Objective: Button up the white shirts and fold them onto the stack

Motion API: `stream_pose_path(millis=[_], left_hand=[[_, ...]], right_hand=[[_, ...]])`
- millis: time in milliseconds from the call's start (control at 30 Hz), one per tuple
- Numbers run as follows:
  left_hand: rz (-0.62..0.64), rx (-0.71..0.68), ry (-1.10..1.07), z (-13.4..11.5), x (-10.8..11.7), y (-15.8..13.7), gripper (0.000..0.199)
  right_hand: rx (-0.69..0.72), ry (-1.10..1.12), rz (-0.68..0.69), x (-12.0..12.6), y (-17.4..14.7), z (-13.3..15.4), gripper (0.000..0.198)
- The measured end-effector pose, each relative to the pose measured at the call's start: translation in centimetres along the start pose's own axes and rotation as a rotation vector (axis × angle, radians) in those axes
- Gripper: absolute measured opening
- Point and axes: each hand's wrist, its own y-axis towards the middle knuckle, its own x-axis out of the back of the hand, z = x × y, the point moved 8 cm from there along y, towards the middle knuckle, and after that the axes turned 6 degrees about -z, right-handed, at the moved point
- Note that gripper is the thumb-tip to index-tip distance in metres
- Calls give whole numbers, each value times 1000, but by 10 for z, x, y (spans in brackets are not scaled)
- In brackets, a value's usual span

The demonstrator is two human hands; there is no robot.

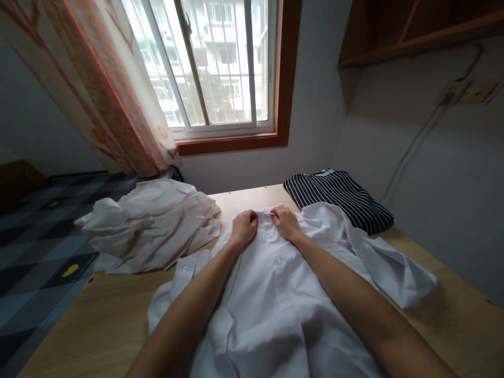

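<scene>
A white button-up shirt [275, 294] lies spread front side up, its collar toward the window and its sleeves out to both sides. At the left of the collar, my left hand [245, 227] has its fingers curled in on the fabric. My right hand [285, 221] pinches the collar's other side, a short gap away. Between the hands the button front shows, with small buttons running down toward me. The fingertips are partly hidden by the hands themselves.
A heap of crumpled white cloth [153, 226] sits left on the wooden table [74, 320]. A folded black-and-white striped garment [338, 197] lies at the back right. Beyond the left edge is a checked bed cover [27, 278]. A wooden shelf [425, 47] hangs upper right.
</scene>
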Motion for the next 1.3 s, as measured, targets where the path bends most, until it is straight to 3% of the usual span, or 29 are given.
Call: stream_pose_path(millis=[100, 267, 433, 533, 600, 667, 767, 900, 1300], left_hand=[[-86, -36, -144, 1, 7, -5, 13], [-239, -150, -320, -22, 19, -15, 10], [-280, -20, -489, -18, 14, -19, 5], [-259, 48, -549, -8, 7, -17, 2], [-247, 73, -586, -3, 4, -15, 3], [-243, 101, -664, 1, 2, -14, 6], [-222, 119, -790, 3, 0, -12, 14], [-140, 82, -844, -2, -2, -12, 23], [-49, 43, -900, -10, -5, -12, 17]], right_hand=[[57, 178, -90, 7, 2, 3, 16], [202, 345, -248, 24, -8, 17, 14], [197, 170, -334, 36, -17, 26, 17], [240, 19, -407, 47, -26, 37, 39], [348, -30, -370, 46, -32, 52, 43], [411, -33, -273, 39, -37, 63, 33], [313, -2, -196, 32, -35, 60, 19], [170, 128, -226, 30, -29, 44, 20], [96, 491, -333, 33, -23, 28, 14]])
